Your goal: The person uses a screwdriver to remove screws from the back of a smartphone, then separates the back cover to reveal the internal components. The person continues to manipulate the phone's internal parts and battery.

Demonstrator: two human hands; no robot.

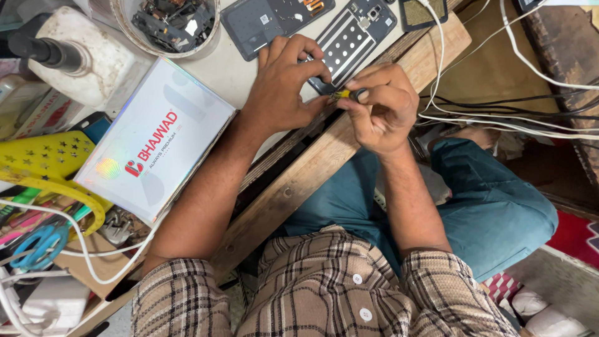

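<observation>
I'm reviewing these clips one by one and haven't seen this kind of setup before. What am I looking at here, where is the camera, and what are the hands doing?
There is no machine: a person works bare-handed, filmed by one camera on their head looking down. The left hand steadies an opened phone body on the wooden workbench. The right hand pinches a small yellow-tipped tool against it. Nearby lie a white box, a tub of phone parts, blue-handled scissors, a yellow plastic piece and white cables.

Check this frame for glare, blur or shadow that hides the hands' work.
Head view: even light, hands sharp; rainbow glare on the glossy white box; left hand shades the opened phone slightly; the small tool in the right hand is mostly hidden by fingers; edges bend a little.
</observation>
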